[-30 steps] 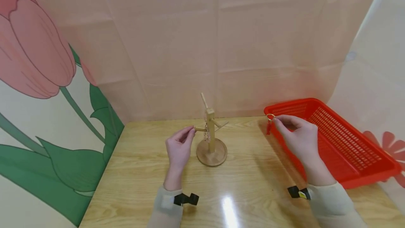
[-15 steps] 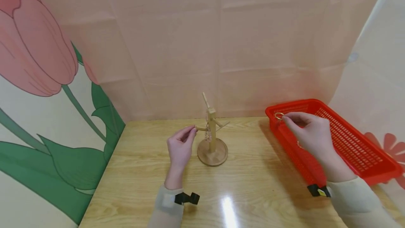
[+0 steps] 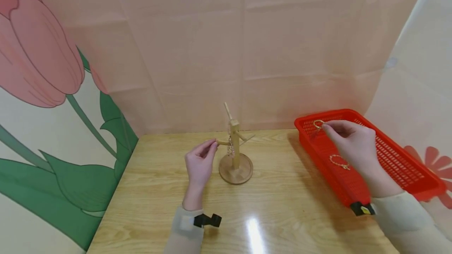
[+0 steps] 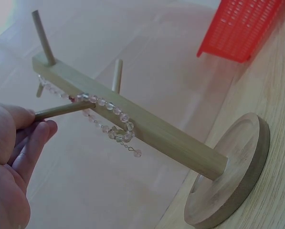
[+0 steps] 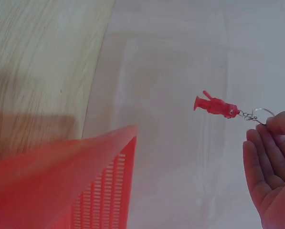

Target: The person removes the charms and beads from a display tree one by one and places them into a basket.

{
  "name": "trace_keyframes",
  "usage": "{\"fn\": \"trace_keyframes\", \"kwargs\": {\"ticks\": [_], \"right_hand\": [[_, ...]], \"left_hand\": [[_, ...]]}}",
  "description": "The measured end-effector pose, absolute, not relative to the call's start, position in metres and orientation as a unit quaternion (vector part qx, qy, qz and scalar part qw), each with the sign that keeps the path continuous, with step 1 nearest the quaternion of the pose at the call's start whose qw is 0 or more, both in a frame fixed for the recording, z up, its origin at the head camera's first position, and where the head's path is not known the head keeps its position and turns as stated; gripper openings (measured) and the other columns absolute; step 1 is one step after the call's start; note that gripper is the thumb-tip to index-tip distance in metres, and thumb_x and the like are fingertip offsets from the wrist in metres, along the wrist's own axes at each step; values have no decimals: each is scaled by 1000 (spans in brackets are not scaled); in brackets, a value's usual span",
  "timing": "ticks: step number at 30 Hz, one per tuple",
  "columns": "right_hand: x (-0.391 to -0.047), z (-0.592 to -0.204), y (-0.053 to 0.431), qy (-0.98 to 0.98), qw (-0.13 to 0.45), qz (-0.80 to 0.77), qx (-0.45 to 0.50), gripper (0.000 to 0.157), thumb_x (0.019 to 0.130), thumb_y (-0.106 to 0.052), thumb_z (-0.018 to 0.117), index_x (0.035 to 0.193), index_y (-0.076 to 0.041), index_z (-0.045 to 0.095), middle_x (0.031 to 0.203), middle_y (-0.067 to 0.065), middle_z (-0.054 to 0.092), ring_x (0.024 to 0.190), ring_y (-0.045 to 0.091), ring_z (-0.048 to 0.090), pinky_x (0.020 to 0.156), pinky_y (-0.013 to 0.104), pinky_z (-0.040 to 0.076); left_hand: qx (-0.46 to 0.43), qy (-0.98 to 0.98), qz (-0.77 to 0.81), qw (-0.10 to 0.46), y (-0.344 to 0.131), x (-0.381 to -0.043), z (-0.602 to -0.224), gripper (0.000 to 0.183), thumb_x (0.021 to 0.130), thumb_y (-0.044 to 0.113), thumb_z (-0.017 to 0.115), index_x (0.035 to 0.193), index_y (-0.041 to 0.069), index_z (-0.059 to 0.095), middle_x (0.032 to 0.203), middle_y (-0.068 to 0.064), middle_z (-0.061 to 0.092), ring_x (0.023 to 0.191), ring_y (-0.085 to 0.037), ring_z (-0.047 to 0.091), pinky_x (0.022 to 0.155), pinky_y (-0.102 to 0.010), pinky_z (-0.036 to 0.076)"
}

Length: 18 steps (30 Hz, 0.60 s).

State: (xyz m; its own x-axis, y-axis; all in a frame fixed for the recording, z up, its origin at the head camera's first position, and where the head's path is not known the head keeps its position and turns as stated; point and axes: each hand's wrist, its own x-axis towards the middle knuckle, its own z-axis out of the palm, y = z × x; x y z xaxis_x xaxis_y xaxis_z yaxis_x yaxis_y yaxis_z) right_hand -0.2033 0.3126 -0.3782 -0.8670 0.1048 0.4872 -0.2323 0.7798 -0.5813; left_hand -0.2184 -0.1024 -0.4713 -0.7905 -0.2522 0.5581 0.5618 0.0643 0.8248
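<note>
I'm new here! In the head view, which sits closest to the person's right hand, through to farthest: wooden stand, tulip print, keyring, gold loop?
1. keyring: pinched by the right hand
2. gold loop: just below it, in the red basket
3. wooden stand: mid-table, to its left
4. tulip print: far left

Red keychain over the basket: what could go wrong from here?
1. The red keychain hangs by its ring from the right hand's fingertips; a slip could drop it.
2. A gold-coloured loop lies in the basket; the keychain might snag on it.
3. The left hand pinches a peg; a tug might tip the stand or shake the beaded bracelet off.
</note>
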Motion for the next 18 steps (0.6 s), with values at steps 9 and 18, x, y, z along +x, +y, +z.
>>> {"fn": "trace_keyframes", "kwargs": {"ticks": [9, 18], "right_hand": [[-215, -378, 334, -918, 247, 307, 41, 29, 104, -37, 73, 114, -12, 82, 100, 11, 80, 73, -7, 59, 62, 5, 48], [-228, -380, 357, -936, 215, 274, 57, 23, 104, -29, 74, 114, -9, 80, 101, 13, 80, 74, -12, 57, 64, 2, 45]], "left_hand": [[-124, -666, -671, 302, -103, -219, -472, 17, 98, 2, 78, 108, -11, 79, 102, -17, 80, 88, -46, 77, 78, -31, 67], [-122, -668, -668, 305, -103, -219, -471, 16, 98, 1, 78, 108, -12, 79, 101, -17, 80, 86, -30, 80, 77, -31, 68]]}}
